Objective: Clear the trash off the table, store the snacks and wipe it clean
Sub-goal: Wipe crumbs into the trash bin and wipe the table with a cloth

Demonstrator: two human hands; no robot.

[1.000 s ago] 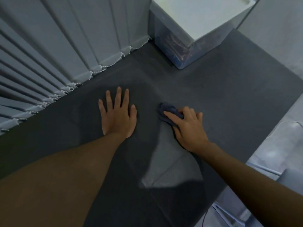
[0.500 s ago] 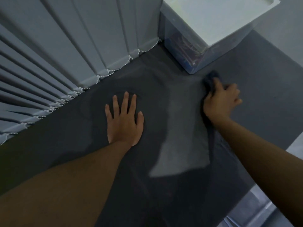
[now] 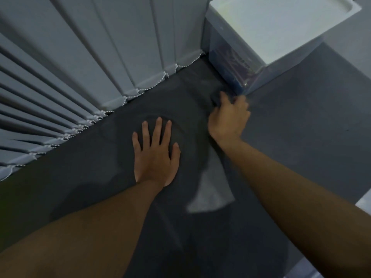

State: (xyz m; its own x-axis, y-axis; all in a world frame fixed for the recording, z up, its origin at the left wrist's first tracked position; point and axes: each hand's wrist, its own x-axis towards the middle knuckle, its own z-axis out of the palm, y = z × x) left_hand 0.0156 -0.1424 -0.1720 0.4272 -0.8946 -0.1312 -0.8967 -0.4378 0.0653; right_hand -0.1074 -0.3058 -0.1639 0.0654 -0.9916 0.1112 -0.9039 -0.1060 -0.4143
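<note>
Wiping: under way at upper centre of the frame, on the table [image 3: 301,127] at the foot of the box [image 3: 234,63]; judged the last stage of the task, going by the rag in hand and the white lid [image 3: 281,23] on.
Right hand [image 3: 228,117]: knuckles up, fingers curled and bunched down on the cloth [image 3: 215,98], clamped over it; angled toward the box corner, probably to push into the seam there.
Cloth: dark, wadded, mostly hidden under the fingers, only an edge showing at the upper left of the hand; lying on the table, touching or just short of the box wall, no telling which.
Left hand [image 3: 155,155]: flat at centre frame, palm down, fingers straight and spread apart, holding nothing; planted there most likely as a prop for the lean forward.
Box: clear-walled, upper right of the frame, standing on the table; dark packets inside, too blurred to name; probably the snack store, hence wiped around rather than moved.
Blinds [image 3: 80,57]: pale vertical slats along the upper left, bead chain [image 3: 152,88] at the hem, hanging at the table's far edge, near the wiped strip.
Pale patch [image 3: 210,195]: lower centre, between the forearms; damp sheen or plain light, impossible to say.
Risk: snagging the bead chain or nudging the box during strokes in that corner.
</note>
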